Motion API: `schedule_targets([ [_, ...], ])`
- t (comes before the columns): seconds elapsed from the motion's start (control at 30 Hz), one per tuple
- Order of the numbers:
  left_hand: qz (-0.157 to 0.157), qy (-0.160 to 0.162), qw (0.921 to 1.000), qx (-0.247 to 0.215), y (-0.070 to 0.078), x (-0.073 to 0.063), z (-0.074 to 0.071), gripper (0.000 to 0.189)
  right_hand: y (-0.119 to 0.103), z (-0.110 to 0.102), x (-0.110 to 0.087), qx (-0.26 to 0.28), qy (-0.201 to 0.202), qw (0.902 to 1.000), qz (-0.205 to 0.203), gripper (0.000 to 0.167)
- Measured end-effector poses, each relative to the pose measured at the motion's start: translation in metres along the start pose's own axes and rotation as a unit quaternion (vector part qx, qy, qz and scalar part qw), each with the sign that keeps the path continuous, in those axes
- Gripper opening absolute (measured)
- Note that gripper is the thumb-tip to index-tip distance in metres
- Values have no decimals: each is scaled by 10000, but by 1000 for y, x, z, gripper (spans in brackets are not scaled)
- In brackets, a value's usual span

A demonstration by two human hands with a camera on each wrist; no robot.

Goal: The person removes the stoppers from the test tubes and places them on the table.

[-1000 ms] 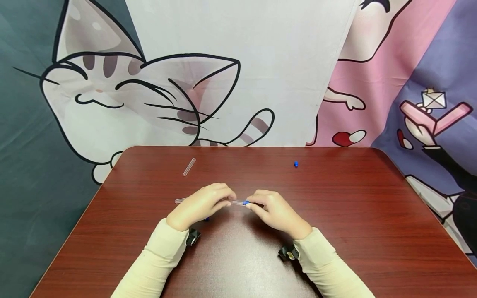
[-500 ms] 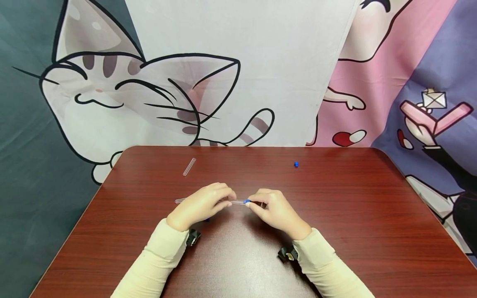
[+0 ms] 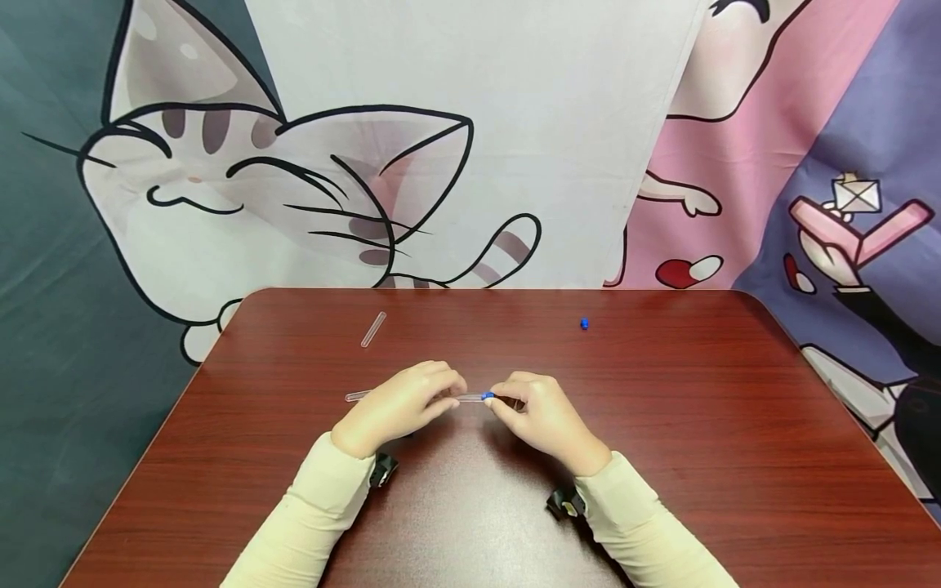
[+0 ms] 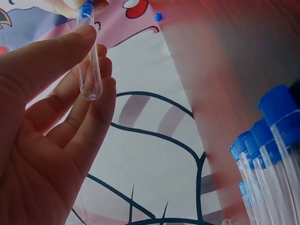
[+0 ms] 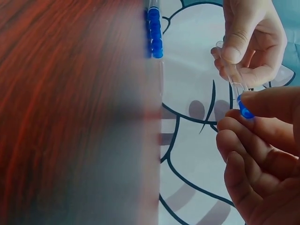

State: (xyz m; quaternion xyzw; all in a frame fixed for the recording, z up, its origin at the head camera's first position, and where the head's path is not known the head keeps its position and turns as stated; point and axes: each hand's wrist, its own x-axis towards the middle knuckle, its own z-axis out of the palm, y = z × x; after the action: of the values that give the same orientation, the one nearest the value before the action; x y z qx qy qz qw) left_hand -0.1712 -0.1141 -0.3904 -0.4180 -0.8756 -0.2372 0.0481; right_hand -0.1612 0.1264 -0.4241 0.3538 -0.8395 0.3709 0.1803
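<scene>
My left hand (image 3: 404, 406) pinches the body of a clear test tube (image 4: 91, 70) between thumb and fingers. The tube lies roughly level over the table in the head view, its blue cap (image 5: 244, 109) toward the right. My right hand (image 3: 547, 415) has thumb and index finger on that cap, which sits at the tube's mouth. In the head view the left hand covers much of the tube. Another clear tube (image 3: 356, 397) pokes out on the table past the left hand, its remainder hidden.
Several blue-capped tubes (image 4: 267, 150) show in a row in the left wrist view, largely hidden in the head view. An uncapped tube (image 3: 373, 330) lies at the back left of the brown table (image 3: 698, 408), and a loose blue cap (image 3: 584, 324) at the back right.
The right hand's fingers have shifted slightly at the blue cap, and its wrist has moved a little left. The left hand keeps its hold on the tube, nearly still.
</scene>
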Motion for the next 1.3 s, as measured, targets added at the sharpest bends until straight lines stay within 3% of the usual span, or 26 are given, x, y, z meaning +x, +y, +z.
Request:
schedule_targets([
  [0.2, 30, 45, 10000, -37, -1, 0, 0, 12, 0, 2, -1, -58, 135, 9999, 10, 4],
  [0.33, 11, 129, 9997, -213, -4, -1, -1, 13, -2, 0, 1, 413, 147, 9974, 564, 3],
  [0.47, -55, 145, 9993, -349, -6, -1, -2, 13, -4, -2, 4, 1128, 168, 9858, 1236, 7],
  [0.7, -80, 209, 9983, -530, -6, -1, -5, 14, -3, -5, 6, 1982, 108, 9643, 1755, 9],
  [0.9, -155, 172, 9971, -721, -5, -1, -6, 12, -2, -6, 6, 2550, 128, 9474, 1930, 11],
  [1.3, -245, 100, 9962, -826, -6, -3, -7, 12, -2, -7, 5, 2805, 111, 9364, 2108, 18],
])
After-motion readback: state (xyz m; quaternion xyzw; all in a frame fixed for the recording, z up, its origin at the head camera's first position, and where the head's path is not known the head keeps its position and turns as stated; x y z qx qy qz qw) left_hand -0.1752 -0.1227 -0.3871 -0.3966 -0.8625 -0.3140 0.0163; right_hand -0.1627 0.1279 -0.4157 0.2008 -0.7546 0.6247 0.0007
